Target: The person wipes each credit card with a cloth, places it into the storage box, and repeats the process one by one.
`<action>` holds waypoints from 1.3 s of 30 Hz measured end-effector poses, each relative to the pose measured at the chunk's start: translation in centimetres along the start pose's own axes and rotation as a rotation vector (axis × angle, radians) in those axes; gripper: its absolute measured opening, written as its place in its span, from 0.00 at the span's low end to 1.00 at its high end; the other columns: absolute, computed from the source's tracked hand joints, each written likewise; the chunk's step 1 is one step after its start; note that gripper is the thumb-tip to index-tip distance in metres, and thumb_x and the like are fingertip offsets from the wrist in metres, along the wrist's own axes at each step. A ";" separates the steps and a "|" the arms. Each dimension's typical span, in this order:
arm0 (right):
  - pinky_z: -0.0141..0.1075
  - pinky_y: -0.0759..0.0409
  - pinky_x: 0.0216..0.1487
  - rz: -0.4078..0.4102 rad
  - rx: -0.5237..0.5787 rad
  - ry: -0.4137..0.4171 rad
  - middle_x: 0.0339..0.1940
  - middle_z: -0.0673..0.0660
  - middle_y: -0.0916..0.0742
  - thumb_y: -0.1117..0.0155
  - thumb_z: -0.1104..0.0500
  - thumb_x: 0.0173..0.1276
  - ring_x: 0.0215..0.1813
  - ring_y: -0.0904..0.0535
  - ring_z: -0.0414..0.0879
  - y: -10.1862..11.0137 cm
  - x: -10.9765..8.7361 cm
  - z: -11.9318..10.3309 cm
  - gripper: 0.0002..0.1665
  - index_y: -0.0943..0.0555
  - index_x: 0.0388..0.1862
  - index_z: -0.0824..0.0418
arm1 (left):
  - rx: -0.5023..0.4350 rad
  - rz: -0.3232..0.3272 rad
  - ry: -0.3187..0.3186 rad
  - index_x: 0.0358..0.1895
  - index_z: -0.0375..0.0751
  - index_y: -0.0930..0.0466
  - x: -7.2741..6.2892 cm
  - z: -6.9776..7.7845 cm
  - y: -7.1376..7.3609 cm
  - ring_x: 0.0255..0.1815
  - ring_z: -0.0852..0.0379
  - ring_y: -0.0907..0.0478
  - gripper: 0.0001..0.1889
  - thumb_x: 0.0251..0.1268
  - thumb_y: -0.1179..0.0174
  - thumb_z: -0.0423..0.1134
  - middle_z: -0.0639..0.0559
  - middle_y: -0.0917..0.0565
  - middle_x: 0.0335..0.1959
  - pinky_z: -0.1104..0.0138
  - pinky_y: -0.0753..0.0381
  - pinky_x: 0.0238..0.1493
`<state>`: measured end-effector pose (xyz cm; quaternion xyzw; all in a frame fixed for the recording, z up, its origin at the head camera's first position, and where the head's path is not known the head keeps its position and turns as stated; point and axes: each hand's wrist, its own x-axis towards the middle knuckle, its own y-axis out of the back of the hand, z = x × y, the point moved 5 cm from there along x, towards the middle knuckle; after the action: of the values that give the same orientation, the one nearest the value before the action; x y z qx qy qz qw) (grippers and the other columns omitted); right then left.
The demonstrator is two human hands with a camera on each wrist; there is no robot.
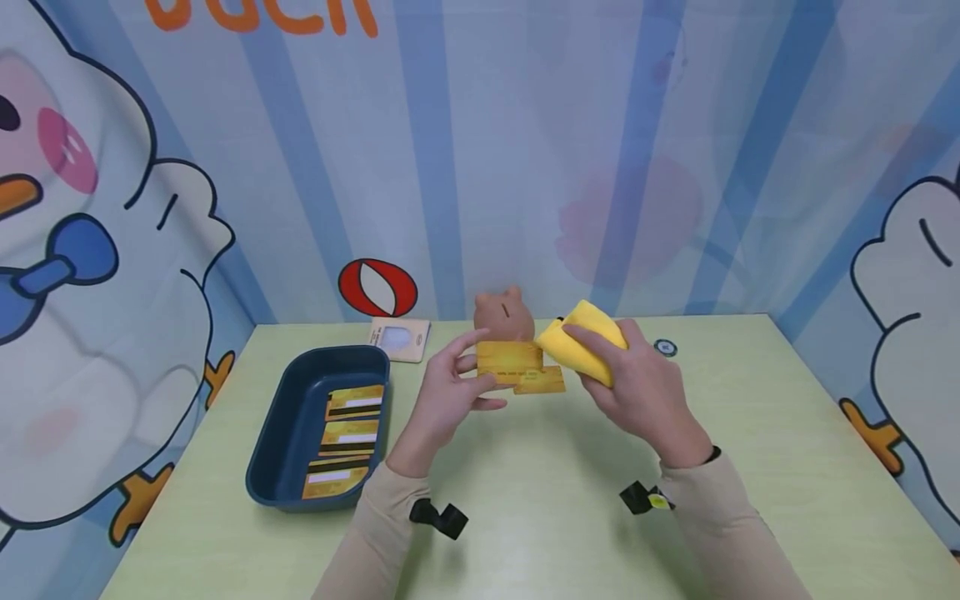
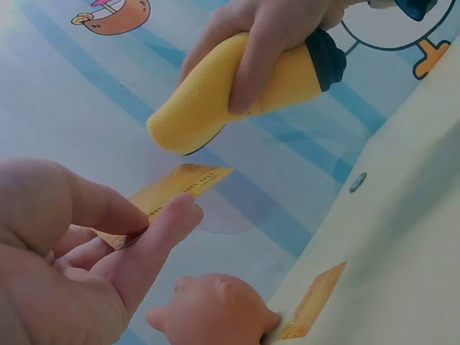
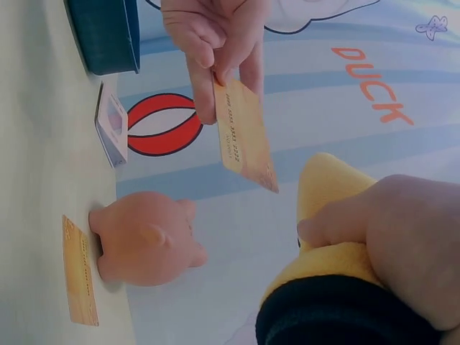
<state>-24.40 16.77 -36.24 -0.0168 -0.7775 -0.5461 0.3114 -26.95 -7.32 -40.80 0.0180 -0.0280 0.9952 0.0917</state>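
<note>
In the head view my left hand [image 1: 450, 383] pinches a gold bank card [image 1: 508, 358] between thumb and fingers, holding it up over the table. The card's embossed number side shows in the right wrist view. My right hand [image 1: 645, 392] grips a soft yellow spongy tool [image 2: 194, 93] with a black end [image 2: 329, 61]; its exact kind is unclear. The tool's rounded yellow tip hangs near the held card, a gap showing between them in the left wrist view. A second gold card [image 3: 79, 269] lies on the table beside a pink piggy bank [image 3: 147, 237].
At the left stands a dark blue tray [image 1: 262, 458] with several gold cards [image 1: 351, 437], stripe side up, along its right side. Behind it lies a flat pale frame [image 1: 412, 340] with an oval window. A small round disc [image 1: 665, 347] lies at the back right, near the printed curtain [image 1: 510, 167].
</note>
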 end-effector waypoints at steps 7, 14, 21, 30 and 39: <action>0.44 0.22 0.21 0.010 0.013 0.003 0.51 0.67 0.21 0.28 0.58 0.69 0.28 0.26 0.51 0.2 0.1 0.1 0.34 0.22 0.72 0.42 | 0.030 0.000 0.009 0.68 0.38 0.21 0.1 -0.4 -0.2 0.53 0.37 0.12 0.21 0.75 0.42 0.25 0.37 0.14 0.60 0.58 0.08 0.38; 0.43 0.23 0.21 0.025 0.007 0.016 0.51 0.66 0.21 0.28 0.57 0.68 0.27 0.26 0.50 0.4 0.2 0.0 0.33 0.22 0.71 0.42 | 0.060 0.036 -0.008 0.61 0.35 0.15 0.1 -0.3 -0.1 0.53 0.42 0.11 0.15 0.76 0.41 0.27 0.39 0.13 0.56 0.58 0.08 0.38; 0.42 0.24 0.21 0.018 0.011 0.010 0.51 0.67 0.21 0.28 0.57 0.68 0.27 0.27 0.50 0.3 0.1 -0.1 0.33 0.22 0.71 0.42 | 0.037 0.046 -0.015 0.53 0.34 0.11 0.2 -0.5 -0.1 0.54 0.45 0.13 0.11 0.76 0.41 0.25 0.41 0.14 0.54 0.58 0.09 0.43; 0.42 0.24 0.21 0.015 0.033 0.008 0.51 0.66 0.21 0.28 0.57 0.69 0.28 0.26 0.50 0.3 0.0 -0.2 0.33 0.22 0.72 0.42 | 0.009 0.033 -0.053 0.48 0.25 0.12 0.4 -0.7 -0.2 0.58 0.45 0.14 0.09 0.75 0.41 0.24 0.33 0.16 0.60 0.56 0.11 0.52; 0.41 0.25 0.22 0.020 0.040 0.009 0.51 0.66 0.21 0.28 0.57 0.69 0.28 0.27 0.50 0.3 0.0 -0.3 0.33 0.22 0.72 0.42 | 0.002 0.023 -0.038 0.49 0.27 0.12 0.4 -0.9 -0.4 0.54 0.43 0.13 0.14 0.73 0.47 0.19 0.37 0.16 0.58 0.57 0.10 0.51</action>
<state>-24.15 16.70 -35.90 -0.0157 -0.7866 -0.5275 0.3206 -27.27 -6.84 -41.62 0.0364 -0.0288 0.9957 0.0798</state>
